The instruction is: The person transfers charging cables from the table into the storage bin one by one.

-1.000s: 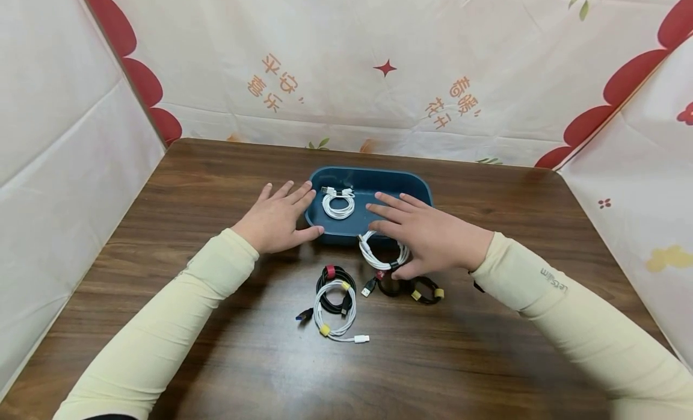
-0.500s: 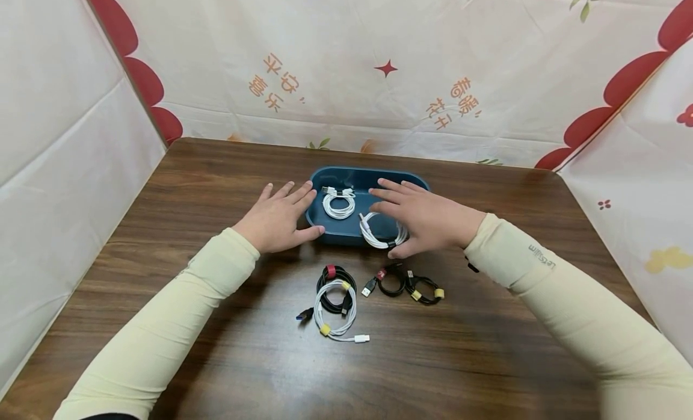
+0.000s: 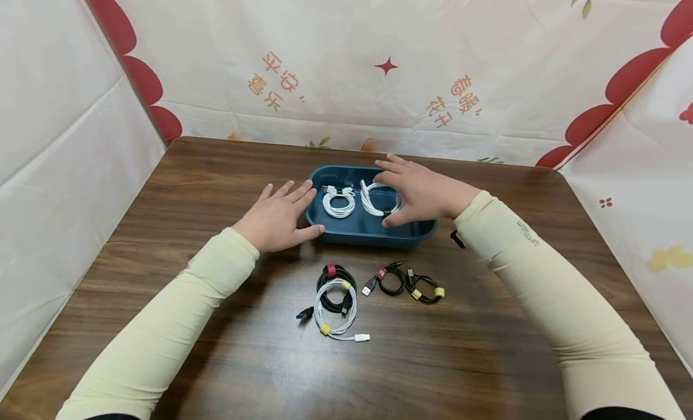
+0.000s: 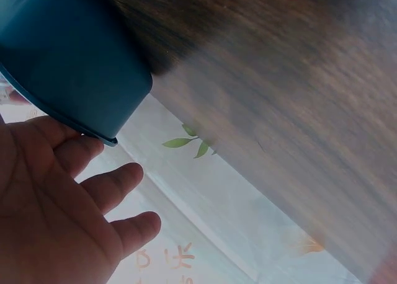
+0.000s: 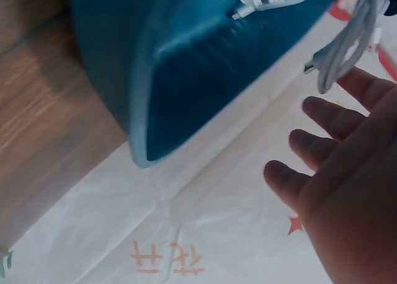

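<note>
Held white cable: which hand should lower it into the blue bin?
Right, probably: the right hand holds the cable over the blue bin; the left hand, at the bin's side, holds none.

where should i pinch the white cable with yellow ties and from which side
I'd pinch the white cable with yellow ties at its lower yellow tie, coming from above on the person's side. There the strands are bundled together and lie clear of the black cable with the red tie, while the loop's far part overlaps that cable and could drag it along.
</note>
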A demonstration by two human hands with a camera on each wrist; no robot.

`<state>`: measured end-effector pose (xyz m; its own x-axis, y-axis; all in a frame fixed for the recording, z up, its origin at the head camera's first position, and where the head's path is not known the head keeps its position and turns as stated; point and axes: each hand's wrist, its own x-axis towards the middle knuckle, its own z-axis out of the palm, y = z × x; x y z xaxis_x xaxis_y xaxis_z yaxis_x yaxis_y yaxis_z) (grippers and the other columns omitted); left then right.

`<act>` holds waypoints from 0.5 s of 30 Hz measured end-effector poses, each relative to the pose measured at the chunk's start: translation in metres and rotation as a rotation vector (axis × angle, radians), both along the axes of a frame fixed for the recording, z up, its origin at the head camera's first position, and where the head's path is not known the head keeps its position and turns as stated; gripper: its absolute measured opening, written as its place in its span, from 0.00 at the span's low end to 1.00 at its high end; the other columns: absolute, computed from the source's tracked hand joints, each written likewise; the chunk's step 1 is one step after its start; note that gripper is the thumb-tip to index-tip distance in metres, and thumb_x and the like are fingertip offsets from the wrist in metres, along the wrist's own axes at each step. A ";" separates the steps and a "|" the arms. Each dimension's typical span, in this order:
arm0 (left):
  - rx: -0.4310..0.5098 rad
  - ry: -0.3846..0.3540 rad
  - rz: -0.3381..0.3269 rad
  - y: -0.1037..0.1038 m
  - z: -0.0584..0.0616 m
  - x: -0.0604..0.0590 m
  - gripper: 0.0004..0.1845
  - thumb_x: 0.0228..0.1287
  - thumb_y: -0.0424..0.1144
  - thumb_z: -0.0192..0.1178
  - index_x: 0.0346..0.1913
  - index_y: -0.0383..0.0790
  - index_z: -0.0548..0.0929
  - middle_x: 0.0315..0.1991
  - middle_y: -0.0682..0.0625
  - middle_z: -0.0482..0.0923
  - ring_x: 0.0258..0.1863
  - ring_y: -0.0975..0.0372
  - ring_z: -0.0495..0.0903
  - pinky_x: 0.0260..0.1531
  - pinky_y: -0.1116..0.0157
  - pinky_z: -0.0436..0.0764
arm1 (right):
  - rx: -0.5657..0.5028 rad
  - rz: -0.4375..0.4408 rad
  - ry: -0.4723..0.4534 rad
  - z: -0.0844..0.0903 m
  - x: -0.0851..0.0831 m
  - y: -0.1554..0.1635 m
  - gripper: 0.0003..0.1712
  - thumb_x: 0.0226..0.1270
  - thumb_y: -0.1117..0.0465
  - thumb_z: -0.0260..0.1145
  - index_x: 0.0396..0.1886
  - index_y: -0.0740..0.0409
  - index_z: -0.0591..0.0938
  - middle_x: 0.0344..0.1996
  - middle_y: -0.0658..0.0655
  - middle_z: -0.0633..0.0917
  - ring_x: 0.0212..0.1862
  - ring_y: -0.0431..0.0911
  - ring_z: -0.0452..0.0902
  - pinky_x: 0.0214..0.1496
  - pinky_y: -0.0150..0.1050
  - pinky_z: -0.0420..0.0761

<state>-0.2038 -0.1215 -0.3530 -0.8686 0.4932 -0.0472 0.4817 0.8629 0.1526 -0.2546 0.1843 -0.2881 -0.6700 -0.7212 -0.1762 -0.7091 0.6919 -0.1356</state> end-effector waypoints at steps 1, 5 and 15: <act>0.002 -0.001 -0.001 0.000 0.000 0.000 0.47 0.67 0.73 0.44 0.79 0.45 0.57 0.79 0.48 0.49 0.76 0.46 0.49 0.71 0.40 0.44 | -0.002 -0.013 -0.007 0.001 -0.002 -0.001 0.50 0.53 0.38 0.75 0.70 0.59 0.71 0.77 0.63 0.54 0.79 0.58 0.37 0.75 0.57 0.48; 0.011 -0.005 -0.001 -0.001 0.000 0.000 0.47 0.67 0.72 0.45 0.79 0.45 0.57 0.79 0.48 0.48 0.76 0.46 0.49 0.71 0.40 0.44 | -0.017 -0.052 -0.038 0.004 -0.008 -0.004 0.49 0.53 0.39 0.75 0.69 0.61 0.71 0.77 0.64 0.53 0.78 0.59 0.37 0.75 0.56 0.48; 0.011 -0.014 0.000 -0.001 -0.001 -0.001 0.47 0.67 0.72 0.44 0.79 0.45 0.56 0.79 0.49 0.47 0.77 0.45 0.48 0.70 0.40 0.44 | 0.015 -0.176 -0.173 0.010 -0.014 -0.017 0.49 0.55 0.40 0.74 0.71 0.59 0.69 0.78 0.63 0.49 0.79 0.58 0.31 0.75 0.58 0.46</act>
